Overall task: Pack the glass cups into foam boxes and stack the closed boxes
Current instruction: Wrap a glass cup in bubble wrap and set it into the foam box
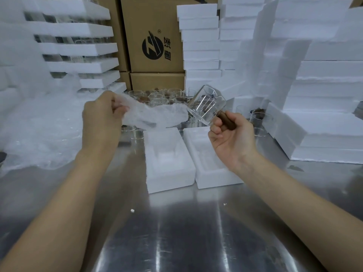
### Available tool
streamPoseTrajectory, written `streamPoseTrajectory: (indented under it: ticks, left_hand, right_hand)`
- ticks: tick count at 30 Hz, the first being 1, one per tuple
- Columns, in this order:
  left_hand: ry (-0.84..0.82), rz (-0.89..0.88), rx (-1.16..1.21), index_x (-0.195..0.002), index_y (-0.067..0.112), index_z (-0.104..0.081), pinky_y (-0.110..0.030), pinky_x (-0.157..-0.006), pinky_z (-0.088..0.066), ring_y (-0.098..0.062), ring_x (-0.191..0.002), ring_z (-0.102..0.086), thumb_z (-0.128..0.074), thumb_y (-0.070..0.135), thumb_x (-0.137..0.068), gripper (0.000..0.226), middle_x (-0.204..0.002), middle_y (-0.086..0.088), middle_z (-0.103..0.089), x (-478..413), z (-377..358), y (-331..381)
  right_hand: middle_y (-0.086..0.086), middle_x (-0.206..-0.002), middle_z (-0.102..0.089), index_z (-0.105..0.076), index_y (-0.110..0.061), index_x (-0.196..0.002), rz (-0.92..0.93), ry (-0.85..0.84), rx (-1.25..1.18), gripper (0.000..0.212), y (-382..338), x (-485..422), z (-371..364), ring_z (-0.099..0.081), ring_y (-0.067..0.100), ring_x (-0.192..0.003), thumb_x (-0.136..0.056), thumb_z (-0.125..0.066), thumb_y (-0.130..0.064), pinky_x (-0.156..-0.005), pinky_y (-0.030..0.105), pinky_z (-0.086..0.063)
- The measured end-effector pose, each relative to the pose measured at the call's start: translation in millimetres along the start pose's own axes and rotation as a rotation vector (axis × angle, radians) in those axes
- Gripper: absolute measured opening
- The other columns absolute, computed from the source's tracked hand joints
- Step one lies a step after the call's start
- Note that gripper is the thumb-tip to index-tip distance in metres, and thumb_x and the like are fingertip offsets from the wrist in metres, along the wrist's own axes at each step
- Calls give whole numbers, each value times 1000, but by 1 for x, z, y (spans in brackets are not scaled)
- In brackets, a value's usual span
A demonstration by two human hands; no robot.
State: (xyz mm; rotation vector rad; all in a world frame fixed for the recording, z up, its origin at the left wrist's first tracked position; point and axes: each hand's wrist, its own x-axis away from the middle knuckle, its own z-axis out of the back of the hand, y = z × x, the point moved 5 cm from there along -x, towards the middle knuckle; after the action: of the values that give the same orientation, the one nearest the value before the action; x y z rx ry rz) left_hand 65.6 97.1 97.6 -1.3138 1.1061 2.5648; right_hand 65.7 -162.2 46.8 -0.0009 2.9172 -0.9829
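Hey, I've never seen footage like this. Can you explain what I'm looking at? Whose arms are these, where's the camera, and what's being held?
There is no machine here. These are a person's two bare arms, filmed by one wide-angle camera worn on the head, looking forward and down. The left hand pinches a thin white wrapping sheet. The right hand holds a clear glass cup by its brown handle, tilted above the table. On the steel table lie an open left foam box and right foam box, side by side. Behind them stand more glass cups, cardboard cartons and stacks of white foam.
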Motion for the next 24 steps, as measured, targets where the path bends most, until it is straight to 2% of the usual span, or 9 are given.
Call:
streamPoseTrajectory:
  ticks: [2, 5, 9, 12, 15, 17, 19, 22, 24]
  left_hand:
    - [40, -25, 42, -81, 16, -56, -4, -60, -38, -12, -68, -57, -70, 9, -85, 16, -71, 7, -58, 0, 5, 10]
    - [-15, -108, 24, -78, 16, -58, -10, -57, -38, -9, -61, -51, -73, 14, -83, 15, -68, 5, -57, 4, 0, 27]
    - [-194, -221, -70, -86, 4, -61, -21, -64, -42, -24, -75, -55, -42, -8, -91, 23, -82, -7, -62, 9, -15, 32]
    - [-249, -159, -110, -83, -1, -61, -39, -70, -51, -35, -79, -58, -41, -3, -93, 23, -83, -16, -63, 7, -18, 23]
    - [-180, -106, -100, -68, -2, -60, -30, -58, -43, -32, -63, -57, -58, 8, -93, 27, -64, -16, -59, 7, -15, 19]
    - [-140, -29, -51, -66, 1, -62, -19, -47, -39, -15, -53, -55, -67, 21, -90, 31, -59, -9, -59, 7, -12, 18]
    - [-99, 23, -32, -64, 7, -62, -10, -46, -37, -9, -51, -54, -71, 30, -87, 33, -56, -2, -58, 8, -9, 20]
    - [-66, 133, 44, -66, 13, -58, -17, -46, -41, -13, -46, -57, -65, 30, -91, 31, -54, -1, -59, 8, -9, 17]
    - [-67, 371, 341, -79, 13, -60, -16, -41, -40, -8, -37, -52, -57, 18, -94, 16, -55, 4, -60, 5, -12, 2]
  right_hand:
    - [3, -57, -48, -51, -9, -74, 9, -27, 6, 23, 0, 1, -2, -39, 11, -44, -94, -44, -17, -38, 17, -29]
    - [2, -53, -48, -55, -11, -75, 29, -60, 21, 21, -1, 3, -6, -37, 11, -40, -94, -48, -18, -38, 17, -28]
    - [1, -49, -48, -61, -9, -92, 28, -105, 64, 15, 2, 6, -12, -38, 11, -37, -94, -49, -19, -37, 18, -33]
    - [1, -48, -46, -61, -9, -91, 27, -97, 53, 15, 1, 6, -11, -36, 10, -35, -93, -49, -19, -36, 18, -31]
    - [-1, -46, -42, -62, -10, -83, 26, -122, 47, 12, -1, 7, -13, -32, 8, -33, -84, -54, -19, -32, 17, -25]
    - [-2, -44, -41, -64, -11, -71, 23, -158, 63, 15, 0, 8, -14, -29, 7, -31, -81, -56, -20, -31, 16, -22]
    - [-4, -43, -42, -61, -15, -59, 22, -182, 105, 26, 0, 9, -13, -27, 6, -30, -83, -55, -21, -30, 16, -20]
    - [-5, -42, -41, -55, -15, -58, 6, -170, 130, 28, 0, 9, -11, -26, 6, -29, -86, -54, -21, -30, 16, -18]
    - [-4, -41, -41, -57, -13, -66, -1, -138, 102, 25, 1, 8, -10, -25, 6, -29, -89, -52, -20, -30, 16, -16]
